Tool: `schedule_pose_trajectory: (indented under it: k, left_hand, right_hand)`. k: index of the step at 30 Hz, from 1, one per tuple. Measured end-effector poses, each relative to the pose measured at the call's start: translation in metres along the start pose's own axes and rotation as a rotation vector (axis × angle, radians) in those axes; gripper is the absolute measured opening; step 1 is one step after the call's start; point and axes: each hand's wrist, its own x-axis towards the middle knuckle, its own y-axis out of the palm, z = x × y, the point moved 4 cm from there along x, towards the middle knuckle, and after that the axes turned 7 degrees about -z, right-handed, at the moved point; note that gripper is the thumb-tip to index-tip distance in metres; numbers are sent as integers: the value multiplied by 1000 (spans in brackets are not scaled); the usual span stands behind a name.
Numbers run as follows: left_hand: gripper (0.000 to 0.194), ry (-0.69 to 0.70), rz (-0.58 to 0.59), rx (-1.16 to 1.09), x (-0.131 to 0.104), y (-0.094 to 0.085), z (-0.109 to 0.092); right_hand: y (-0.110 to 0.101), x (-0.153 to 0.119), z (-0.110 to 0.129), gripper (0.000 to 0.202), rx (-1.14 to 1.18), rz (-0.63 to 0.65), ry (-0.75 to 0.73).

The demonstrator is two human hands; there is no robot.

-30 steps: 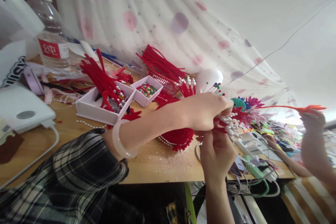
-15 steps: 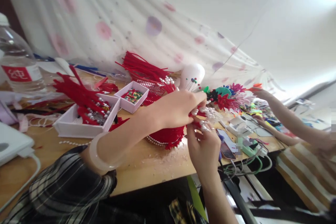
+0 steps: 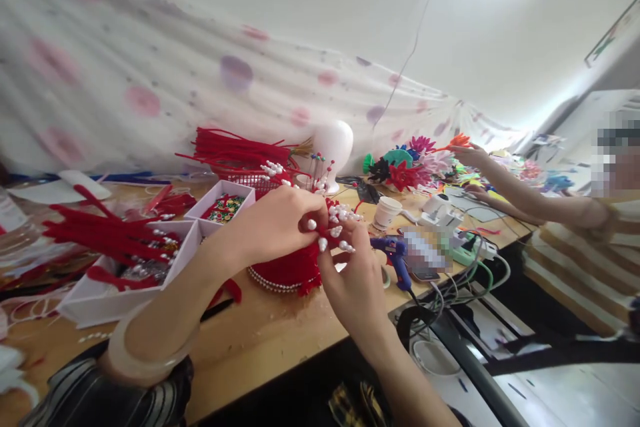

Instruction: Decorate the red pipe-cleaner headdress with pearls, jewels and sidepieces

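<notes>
My left hand (image 3: 280, 220) is closed on a red piece with white pearls (image 3: 336, 230), its fingertips at the piece's left side. From the right, my right hand (image 3: 355, 277) pinches the same pearl piece between thumb and fingers. Below and behind the hands sits a round red item (image 3: 285, 268) edged with a string of pearls; the left wrist hides part of it. More pearl sprigs (image 3: 273, 170) rise behind the left hand, beside several coloured-head pins (image 3: 320, 167).
White boxes (image 3: 75, 303) of beads and red stems stand at left. Behind are red stems (image 3: 230, 147) and a white foam head (image 3: 333, 147). A paper cup (image 3: 387, 212), blue glue gun (image 3: 395, 255) and cables lie right. Another person's hand (image 3: 473, 155) holds an orange flower.
The view has swung to the right, bringing the cup and glue gun into sight. Both my hands still hold the pearl piece, now more open to view. The other person's orange flower shows more fully.
</notes>
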Motion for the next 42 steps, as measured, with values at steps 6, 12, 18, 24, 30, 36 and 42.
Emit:
schedule_pose_trajectory:
  k: [6, 12, 18, 24, 30, 36, 42]
  left_hand:
    - [26, 20, -4, -21, 1, 4, 2]
    - [18, 41, -19, -71, 0, 5, 7]
    - [21, 67, 4, -169, 1, 5, 13]
    - [13, 117, 9, -164, 3, 4, 15]
    - [14, 116, -100, 0, 6, -1, 18]
    - [15, 98, -85, -10, 4, -1, 16]
    - [14, 91, -81, 0, 2, -3, 14]
  right_hand:
    - [3, -2, -5, 37, 109, -73, -83]
    - [1, -3, -7, 36, 108, -97, -166]
    - [0, -1, -6, 31, 122, -58, -173]
    - [-2, 6, -12, 15, 99, -41, -112]
    - [-4, 15, -8, 9, -61, -36, -190]
    - [-5, 18, -8, 15, -282, 27, -119]
    - [-2, 21, -7, 17, -313, 9, -43]
